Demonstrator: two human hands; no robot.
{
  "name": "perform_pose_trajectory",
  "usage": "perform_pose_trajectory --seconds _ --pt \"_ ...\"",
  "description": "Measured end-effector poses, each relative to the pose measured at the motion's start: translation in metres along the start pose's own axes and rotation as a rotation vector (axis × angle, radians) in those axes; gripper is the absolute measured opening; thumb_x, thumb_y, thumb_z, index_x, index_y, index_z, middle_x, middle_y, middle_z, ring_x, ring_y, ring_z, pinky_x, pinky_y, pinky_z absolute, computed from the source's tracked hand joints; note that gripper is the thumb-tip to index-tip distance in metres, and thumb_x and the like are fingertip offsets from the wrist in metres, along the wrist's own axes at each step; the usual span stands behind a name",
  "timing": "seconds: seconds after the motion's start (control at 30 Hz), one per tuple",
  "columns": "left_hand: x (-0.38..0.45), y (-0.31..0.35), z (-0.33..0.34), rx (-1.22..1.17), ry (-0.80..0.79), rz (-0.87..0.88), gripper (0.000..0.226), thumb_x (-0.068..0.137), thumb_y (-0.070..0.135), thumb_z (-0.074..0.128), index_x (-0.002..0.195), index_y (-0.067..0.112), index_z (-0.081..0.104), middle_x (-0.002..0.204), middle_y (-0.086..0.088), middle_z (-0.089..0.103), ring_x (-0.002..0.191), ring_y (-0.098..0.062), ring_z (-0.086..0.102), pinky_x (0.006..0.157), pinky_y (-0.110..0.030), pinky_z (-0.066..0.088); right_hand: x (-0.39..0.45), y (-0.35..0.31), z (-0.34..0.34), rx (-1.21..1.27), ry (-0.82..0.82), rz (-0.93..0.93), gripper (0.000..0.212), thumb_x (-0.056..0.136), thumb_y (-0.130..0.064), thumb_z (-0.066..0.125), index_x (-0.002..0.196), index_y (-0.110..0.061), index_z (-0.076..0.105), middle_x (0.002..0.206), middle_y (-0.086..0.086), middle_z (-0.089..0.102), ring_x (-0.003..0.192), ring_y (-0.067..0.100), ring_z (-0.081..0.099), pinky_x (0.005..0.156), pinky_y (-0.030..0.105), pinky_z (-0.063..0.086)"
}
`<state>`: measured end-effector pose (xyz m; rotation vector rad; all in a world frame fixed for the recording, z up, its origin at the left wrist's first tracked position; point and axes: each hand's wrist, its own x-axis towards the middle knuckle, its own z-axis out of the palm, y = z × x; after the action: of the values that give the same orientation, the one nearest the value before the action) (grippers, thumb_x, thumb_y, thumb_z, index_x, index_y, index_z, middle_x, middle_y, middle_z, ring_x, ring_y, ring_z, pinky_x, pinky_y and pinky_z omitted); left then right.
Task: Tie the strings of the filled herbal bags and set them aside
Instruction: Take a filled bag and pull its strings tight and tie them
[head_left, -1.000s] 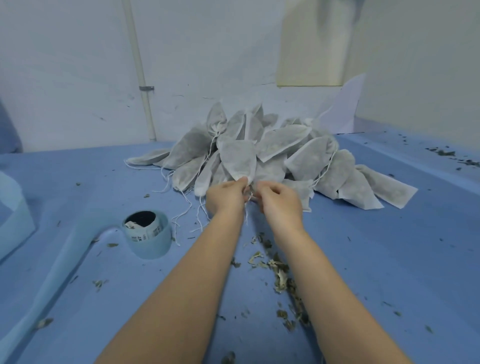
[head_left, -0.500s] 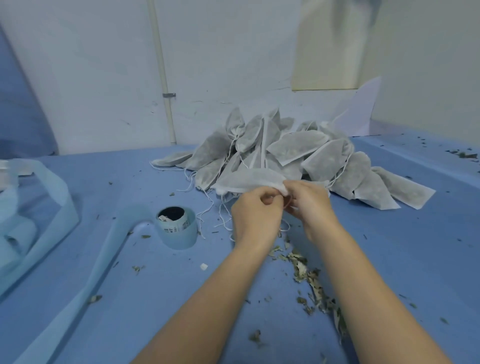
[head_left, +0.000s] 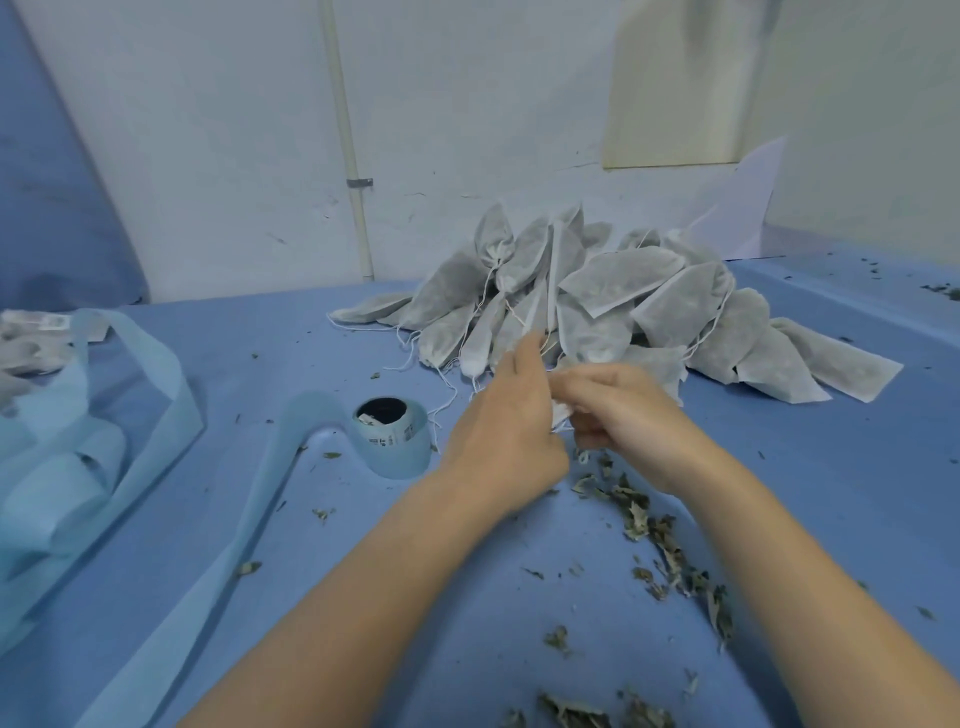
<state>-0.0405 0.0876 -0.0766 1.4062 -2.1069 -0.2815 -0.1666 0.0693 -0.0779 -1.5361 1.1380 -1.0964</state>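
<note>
Both hands working together just in front of the pile of filled herbal bags (head_left: 613, 306) at the back of the blue desk (head_left: 831, 467). Left hand (head_left: 511, 421) curled, pinching the white bag (head_left: 561, 413) held between the two hands, one finger sticking up toward the pile. Right hand (head_left: 623, 410) curled too, pinching the same bag's neck right beside the left. Strings too blurry to make out. Roll of light blue tape (head_left: 395, 436) sitting left of the hands, its loose strip trailing off toward the near left. Dried herb crumbs (head_left: 654, 535) scattered under the right forearm.
</note>
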Motion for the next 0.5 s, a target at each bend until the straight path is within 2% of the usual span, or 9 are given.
perform_pose_trajectory --seconds 0.03,0.1,0.13,0.2,0.27,0.37,0.43,0.5 --pt "-0.002 -0.002 -0.002 0.038 0.013 -0.002 0.078 0.078 0.002 0.055 0.143 0.017 0.015 0.128 -0.005 0.048 0.111 -0.027 0.050 0.079 -0.031 0.041 0.000 0.000 0.002 -0.030 0.003 -0.013 0.036 0.093 -0.025 0.057 0.099 0.009 0.066 0.045 -0.013 0.037 0.043 0.004 0.032 0.045 0.017 0.030" --pt "-0.006 -0.006 -0.006 0.161 0.067 0.007 0.066 0.077 0.003 0.051 0.135 0.016 0.022 0.102 -0.002 0.056 0.085 -0.026 0.052 0.058 -0.028 0.035 -0.001 0.000 0.005 -0.079 0.061 -0.043 0.031 0.094 -0.030 0.056 0.090 -0.003 0.072 0.050 -0.011 0.049 0.046 0.006 0.037 0.049 0.020 0.032" --pt "-0.009 -0.007 -0.008 0.216 0.076 0.009 0.059 0.077 0.004 0.051 0.129 0.015 0.026 0.087 0.001 0.053 0.073 -0.025 0.046 0.050 -0.027 0.028 -0.002 0.000 0.007 -0.093 0.100 -0.055 0.025 0.094 -0.030 0.057 0.086 -0.011 0.071 0.053 -0.009 0.053 0.048 0.006 0.040 0.051 0.022 0.034" --pt "-0.014 -0.009 -0.008 0.271 0.062 -0.003 0.050 0.078 0.012 0.051 0.122 0.015 0.029 0.070 0.005 0.040 0.067 -0.024 0.041 0.046 -0.026 0.022 -0.002 0.001 0.008 -0.077 0.160 -0.062 0.012 0.092 -0.026 0.060 0.084 -0.019 0.065 0.057 -0.007 0.057 0.051 0.006 0.046 0.053 0.023 0.035" --pt "-0.018 -0.009 -0.003 0.270 0.063 -0.002 0.043 0.082 0.027 0.050 0.119 0.016 0.031 0.073 0.003 0.042 0.075 -0.027 0.049 0.053 -0.030 0.028 -0.001 0.004 0.013 -0.052 0.177 -0.068 0.005 0.090 -0.019 0.061 0.086 -0.022 0.060 0.055 -0.008 0.056 0.052 0.002 0.052 0.053 0.024 0.036" --pt "-0.021 -0.012 0.004 0.218 0.102 0.012 0.038 0.088 0.045 0.043 0.115 0.018 0.041 0.093 -0.002 0.057 0.094 -0.028 0.057 0.066 -0.033 0.036 0.000 0.011 0.019 -0.061 0.156 -0.076 0.010 0.088 -0.014 0.062 0.089 -0.024 0.059 0.048 -0.013 0.051 0.053 -0.002 0.053 0.053 0.020 0.037" --pt "-0.021 -0.016 0.005 0.132 0.133 0.009 0.032 0.093 0.043 0.039 0.107 0.016 0.049 0.101 -0.002 0.060 0.098 -0.026 0.056 0.073 -0.034 0.039 0.001 0.014 0.019 -0.063 0.148 -0.090 0.012 0.088 -0.012 0.061 0.091 -0.023 0.059 0.045 -0.013 0.048 0.049 0.003 0.048 0.054 0.021 0.036" --pt "-0.021 -0.020 0.005 0.035 0.129 0.014 0.024 0.097 0.036 0.036 0.099 0.017 0.051 0.100 -0.001 0.059 0.097 -0.024 0.054 0.078 -0.033 0.040 0.002 0.016 0.018 -0.071 0.161 -0.093 0.009 0.088 -0.016 0.062 0.090 -0.024 0.060 0.047 -0.012 0.050 0.049 0.006 0.044 0.055 0.024 0.035"
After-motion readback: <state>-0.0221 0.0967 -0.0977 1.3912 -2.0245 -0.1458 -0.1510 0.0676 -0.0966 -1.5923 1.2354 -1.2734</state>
